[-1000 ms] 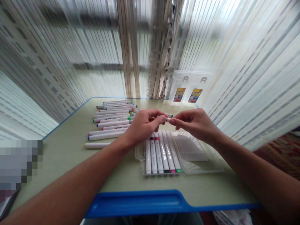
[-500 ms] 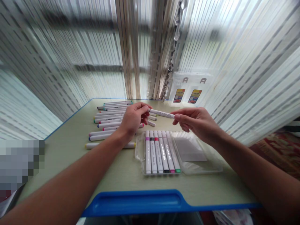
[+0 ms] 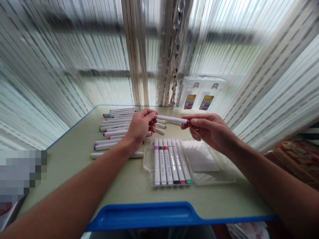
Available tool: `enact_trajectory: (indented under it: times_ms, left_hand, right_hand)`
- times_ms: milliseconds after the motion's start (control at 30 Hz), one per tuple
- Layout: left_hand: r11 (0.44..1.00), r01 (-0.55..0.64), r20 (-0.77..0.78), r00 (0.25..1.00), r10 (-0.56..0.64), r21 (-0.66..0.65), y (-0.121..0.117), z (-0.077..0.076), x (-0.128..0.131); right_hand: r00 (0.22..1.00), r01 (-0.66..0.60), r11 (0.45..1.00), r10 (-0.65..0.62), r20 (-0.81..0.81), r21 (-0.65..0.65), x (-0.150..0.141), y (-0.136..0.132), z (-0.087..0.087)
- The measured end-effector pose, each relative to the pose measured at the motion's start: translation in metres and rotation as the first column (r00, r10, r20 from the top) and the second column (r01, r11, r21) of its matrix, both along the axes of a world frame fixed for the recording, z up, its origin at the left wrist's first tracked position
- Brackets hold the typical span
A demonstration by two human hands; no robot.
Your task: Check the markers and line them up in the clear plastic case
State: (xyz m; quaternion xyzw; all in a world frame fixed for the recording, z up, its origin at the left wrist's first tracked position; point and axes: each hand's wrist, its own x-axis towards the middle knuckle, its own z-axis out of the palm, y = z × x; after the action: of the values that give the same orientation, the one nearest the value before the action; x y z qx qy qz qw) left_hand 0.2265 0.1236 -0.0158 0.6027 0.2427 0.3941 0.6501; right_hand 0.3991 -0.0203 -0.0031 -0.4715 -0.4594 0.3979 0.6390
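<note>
A white marker (image 3: 171,119) is held level between my two hands, over the far part of the table. My left hand (image 3: 143,124) pinches its left end, and my right hand (image 3: 205,127) pinches the right end, where a dark reddish tip shows at the fingers. Below them lies an open clear plastic case (image 3: 191,177), its left half holding a row of white markers (image 3: 169,166) with purple, black, red, pink and green ends. Several loose markers (image 3: 116,126) are spread beside and partly behind my left hand.
Two clear cases with yellow and blue labels (image 3: 206,102) stand upright at the table's back edge, against a string curtain (image 3: 99,49). A blue tray ledge (image 3: 147,214) runs along the front of the pale green table (image 3: 74,172). Patterned red fabric (image 3: 296,159) is at the right.
The marker in my hands has turned, so its printed side no longer faces me and a dark reddish end now shows at my right fingers. Both hands stay nearly in place.
</note>
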Motion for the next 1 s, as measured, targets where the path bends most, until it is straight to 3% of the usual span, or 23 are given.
enact_trajectory:
  times_ms: [333,567,1000]
  left_hand:
    - [0.996,-0.052,0.016,0.999,0.051,0.071,-0.0011,0.0026,-0.0004]
    - [0.994,-0.074,0.100,0.993,0.066,0.081,-0.0052,0.0073,-0.0016]
    - [0.972,0.005,0.152,0.988,-0.041,0.234,-0.0097,0.0064,-0.0035]
  right_hand:
    - [0.977,0.093,0.996,-0.091,0.191,0.002,0.0065,0.0066,-0.0096]
    - [0.960,0.148,0.986,-0.124,0.252,-0.079,0.0053,0.0067,-0.0081]
    - [0.955,0.076,0.985,-0.028,0.295,-0.152,0.0061,0.0066,-0.0099]
